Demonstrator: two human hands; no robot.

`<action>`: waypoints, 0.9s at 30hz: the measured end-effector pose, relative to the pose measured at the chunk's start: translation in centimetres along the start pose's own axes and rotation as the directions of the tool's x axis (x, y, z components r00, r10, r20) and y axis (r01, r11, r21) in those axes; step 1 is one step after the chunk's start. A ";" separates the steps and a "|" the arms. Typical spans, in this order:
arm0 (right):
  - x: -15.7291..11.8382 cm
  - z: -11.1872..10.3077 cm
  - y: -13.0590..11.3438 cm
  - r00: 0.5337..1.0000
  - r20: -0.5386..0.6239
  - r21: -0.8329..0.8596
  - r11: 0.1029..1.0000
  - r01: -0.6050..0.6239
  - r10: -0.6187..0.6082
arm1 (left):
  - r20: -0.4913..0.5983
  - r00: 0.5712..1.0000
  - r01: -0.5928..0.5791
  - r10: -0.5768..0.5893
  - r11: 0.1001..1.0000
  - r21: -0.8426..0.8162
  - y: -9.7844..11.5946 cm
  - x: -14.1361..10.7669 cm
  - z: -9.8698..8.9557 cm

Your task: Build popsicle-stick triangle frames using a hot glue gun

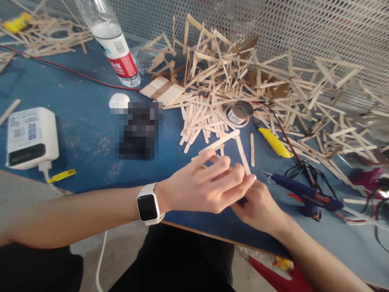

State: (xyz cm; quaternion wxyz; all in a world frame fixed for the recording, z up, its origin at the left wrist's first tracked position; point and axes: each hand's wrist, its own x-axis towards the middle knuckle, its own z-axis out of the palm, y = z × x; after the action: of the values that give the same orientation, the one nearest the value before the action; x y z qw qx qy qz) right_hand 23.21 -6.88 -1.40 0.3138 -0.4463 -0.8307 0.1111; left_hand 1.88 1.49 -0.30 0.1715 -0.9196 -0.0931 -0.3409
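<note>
My left hand (206, 180), with a white watch on its wrist, reaches across the table's front part, its fingers bent over several joined wooden sticks (223, 141). Just to its right, my right hand (258, 205) is closed near the lower end of a stick (243, 154) that slants up and to the left. The fingertips of both hands come together there, and the left fingers partly cover the right ones. The sticks meet at a corner above the hands. Their lower parts are hidden behind the fingers.
Loose wooden sticks (203, 117) pile up toward the perforated screen. A glue gun (306, 190) and yellow cutter (275, 142) lie right of the hands. A small tin (240, 112), water bottle (121, 61), blurred dark object (139, 132) and white device (32, 138) stand around the blue table (82, 134).
</note>
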 end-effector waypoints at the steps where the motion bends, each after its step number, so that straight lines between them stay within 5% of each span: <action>1: 0.0 0.0 0.0 1.000 -0.009 -0.002 1.000 -0.007 0.007 | 0.010 1.000 -0.001 0.001 1.000 0.011 0.0 0.0 0.0; 27: 0.2 -0.2 -0.4 0.998 0.059 -0.015 1.000 0.015 -0.014 | 0.103 0.994 -0.027 0.031 0.999 -0.041 0.2 -0.2 -0.9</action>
State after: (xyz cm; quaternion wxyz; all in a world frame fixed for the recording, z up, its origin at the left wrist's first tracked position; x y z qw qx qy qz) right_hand 22.98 -6.98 -1.01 0.2865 -0.4390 -0.8437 0.1156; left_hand 1.25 0.97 0.18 0.1531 -0.9405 -0.0818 -0.2922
